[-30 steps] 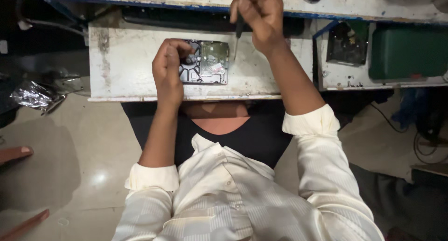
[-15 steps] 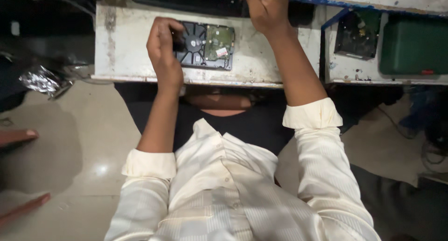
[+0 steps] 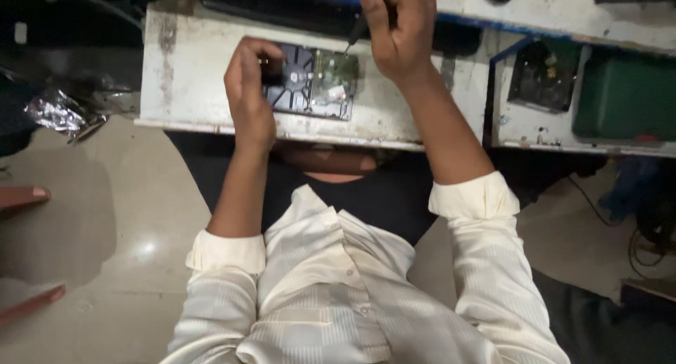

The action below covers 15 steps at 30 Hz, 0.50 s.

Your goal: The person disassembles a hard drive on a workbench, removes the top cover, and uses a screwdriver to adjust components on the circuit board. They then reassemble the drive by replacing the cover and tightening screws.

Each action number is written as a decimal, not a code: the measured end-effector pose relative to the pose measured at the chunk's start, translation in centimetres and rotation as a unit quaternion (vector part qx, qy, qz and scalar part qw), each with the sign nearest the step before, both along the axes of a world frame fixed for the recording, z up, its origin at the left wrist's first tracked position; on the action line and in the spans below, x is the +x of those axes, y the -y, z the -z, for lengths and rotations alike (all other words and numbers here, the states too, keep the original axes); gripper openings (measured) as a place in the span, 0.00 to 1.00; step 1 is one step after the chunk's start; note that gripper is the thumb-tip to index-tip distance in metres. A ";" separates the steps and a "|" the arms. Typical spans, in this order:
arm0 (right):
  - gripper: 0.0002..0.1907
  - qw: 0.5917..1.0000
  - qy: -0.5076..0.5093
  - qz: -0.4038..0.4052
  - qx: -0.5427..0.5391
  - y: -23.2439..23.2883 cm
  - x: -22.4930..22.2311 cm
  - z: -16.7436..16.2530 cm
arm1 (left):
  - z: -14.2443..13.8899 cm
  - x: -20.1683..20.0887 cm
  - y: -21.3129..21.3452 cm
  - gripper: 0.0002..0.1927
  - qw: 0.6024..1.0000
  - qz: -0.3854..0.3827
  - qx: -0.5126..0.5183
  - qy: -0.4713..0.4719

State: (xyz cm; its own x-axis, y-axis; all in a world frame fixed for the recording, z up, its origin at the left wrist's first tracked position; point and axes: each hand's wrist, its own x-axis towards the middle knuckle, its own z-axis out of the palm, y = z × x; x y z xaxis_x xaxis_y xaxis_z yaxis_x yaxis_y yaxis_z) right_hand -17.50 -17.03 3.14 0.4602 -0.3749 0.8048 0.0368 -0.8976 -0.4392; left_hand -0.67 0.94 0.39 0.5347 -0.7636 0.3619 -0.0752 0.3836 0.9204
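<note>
We saw the hard drive (image 3: 313, 82) lying flat on the worn white worktable (image 3: 190, 75), circuit-board side up, a green board over its right part and dark metal on the left. The left hand (image 3: 250, 96) came in from below and rested on the drive's left edge, its fingers curled together over that side and steadying the case against the table. The right hand (image 3: 401, 33) hovered above the drive's upper right corner, fingers closed tightly round the handle of a thin screwdriver (image 3: 358, 32), whose dark shaft slanted down and to the left so that its tip met the green board near the top edge. Behind the drive, a dark keyboard (image 3: 282, 8) ran along the back of the table. To the right, on a neighbouring surface, a second hard drive (image 3: 546, 75) sat beside a green box (image 3: 623, 96). Off to the left, a piece of crumpled silver foil (image 3: 60, 114) lay near the table's edge above the pale tiled floor (image 3: 105, 230). Both cream sleeves were rolled back at the forearms.
</note>
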 end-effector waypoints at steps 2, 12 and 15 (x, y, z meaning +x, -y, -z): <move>0.11 0.999 0.019 -0.001 0.035 0.0 0.0 0.0 | -0.3 0.0 0.0 0.26 1.000 0.004 0.000 -0.007; 0.13 0.998 -0.017 0.052 0.035 1.0 -0.7 0.8 | -0.2 0.3 -0.4 0.25 0.999 0.018 -0.005 -0.036; 0.15 0.999 -0.028 0.038 0.010 2.2 -1.0 1.3 | 0.4 0.5 -0.4 0.25 0.999 0.023 -0.035 -0.021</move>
State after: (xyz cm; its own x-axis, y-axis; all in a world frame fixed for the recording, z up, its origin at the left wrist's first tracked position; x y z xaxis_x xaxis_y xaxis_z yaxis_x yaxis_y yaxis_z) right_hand -18.46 -19.23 1.83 0.4734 -0.4263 0.7709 -0.0565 -0.8880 -0.4564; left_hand -0.21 1.38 0.01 0.5156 -0.7611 0.3936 -0.0188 0.4493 0.8932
